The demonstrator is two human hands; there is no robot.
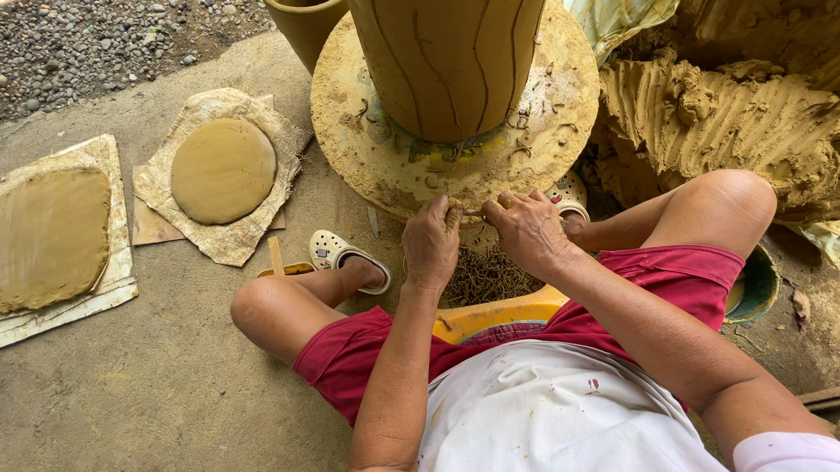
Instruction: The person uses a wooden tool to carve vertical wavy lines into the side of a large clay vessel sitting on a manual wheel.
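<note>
- Nearest: my lap, white apron (554,411) over red shorts (672,285), me seated low on a yellow stool (486,316).
- My left hand (430,245) and right hand (527,230) sit side by side just past my knees, at the near edge of the round turntable (368,162). Fingers on both are curled in, pinching a thin clay strip (476,212) stretched between them; neither hand is spread.
- The strip looks soft, wet and light; I judge it would tear or stretch easily, so best held lightly at both ends, with fingertips.
- Clay trimmings (484,276) piled below my hands.
- Left foot in a white clog (344,257) on the concrete floor (113,415).
- Farther: tall clay pot (449,52) stands upright on the turntable, grooved lines down its wall. Probably heavy, still soft, dents if squeezed.
- Left: a round clay slab (223,170) and a squarish slab (45,238) on mats.
- Right: a big scored clay heap (721,124).
- Far left: gravel (65,44).
</note>
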